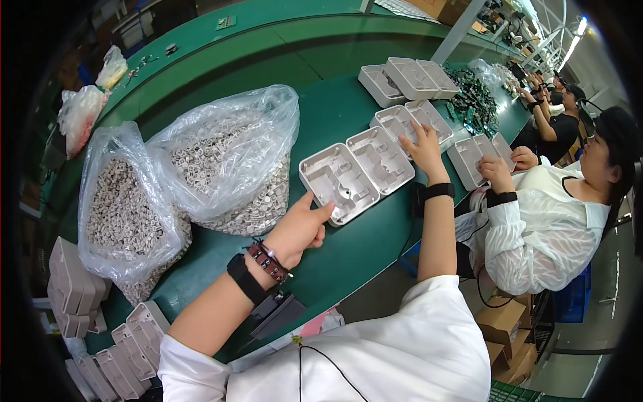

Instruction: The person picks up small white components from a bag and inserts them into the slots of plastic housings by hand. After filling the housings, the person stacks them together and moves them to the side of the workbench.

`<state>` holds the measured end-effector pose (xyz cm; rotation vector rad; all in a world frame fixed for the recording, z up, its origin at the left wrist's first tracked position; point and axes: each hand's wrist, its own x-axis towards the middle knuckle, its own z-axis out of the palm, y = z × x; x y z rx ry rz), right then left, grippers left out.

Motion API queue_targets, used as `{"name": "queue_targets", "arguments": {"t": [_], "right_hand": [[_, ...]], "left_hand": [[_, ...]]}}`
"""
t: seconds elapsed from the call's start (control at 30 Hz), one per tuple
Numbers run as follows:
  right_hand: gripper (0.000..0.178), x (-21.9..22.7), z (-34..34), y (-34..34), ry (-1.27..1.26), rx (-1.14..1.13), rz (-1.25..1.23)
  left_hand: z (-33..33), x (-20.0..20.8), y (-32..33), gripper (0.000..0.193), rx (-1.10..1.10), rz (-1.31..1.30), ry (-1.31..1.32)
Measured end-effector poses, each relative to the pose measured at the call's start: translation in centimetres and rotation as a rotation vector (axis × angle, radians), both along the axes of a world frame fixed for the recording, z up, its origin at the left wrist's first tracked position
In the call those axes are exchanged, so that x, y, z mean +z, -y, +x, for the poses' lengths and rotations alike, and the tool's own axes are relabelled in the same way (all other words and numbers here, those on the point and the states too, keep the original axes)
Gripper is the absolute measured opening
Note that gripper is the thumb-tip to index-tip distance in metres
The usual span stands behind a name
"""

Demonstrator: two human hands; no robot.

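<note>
A pair of joined light-grey plastic housings [383, 159] lies open side up before me, with moulded ribs and compartments inside. My left hand [298, 231] is at its near left corner, thumb and index finger against the rim, the other fingers curled. A second open grey housing [439, 124] lies just beyond. Over its near half is my right hand [426, 151], fingers apart, the fingertips at the inner edge. Whether they grip the wall cannot be made out. Left of the housings stand two clear plastic bags [284, 110] full of small whitish plastic parts.
More grey housings [408, 77] lie farther back, by a heap of green circuit boards [474, 100]. Stacked grey housings [124, 358] stand at the near left. On my right a co-worker [536, 221] handles another housing [465, 164]. Cardboard boxes [502, 321] are below.
</note>
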<state>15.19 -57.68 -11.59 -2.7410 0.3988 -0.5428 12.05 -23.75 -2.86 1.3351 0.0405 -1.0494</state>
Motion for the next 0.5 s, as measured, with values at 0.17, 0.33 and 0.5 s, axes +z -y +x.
{"name": "queue_targets", "arguments": {"t": [0.17, 0.33, 0.5], "right_hand": [[0.062, 0.2, 1.1, 1.4, -0.027, -0.096, -0.08], [0.06, 1.6, 2.2, 2.5, -0.011, -0.239, -0.136], [0.032, 7.9, 0.6, -3.9, 0.447, -0.147, -0.284]], "left_hand": [[1.1, -0.6, 2.3, 0.055, 0.137, 0.068, 0.061], [2.1, -0.9, 4.0, 0.055, 0.147, 0.054, 0.22], [-2.3, 2.2, -4.2, 0.033, -0.034, -0.136, 0.612]]}}
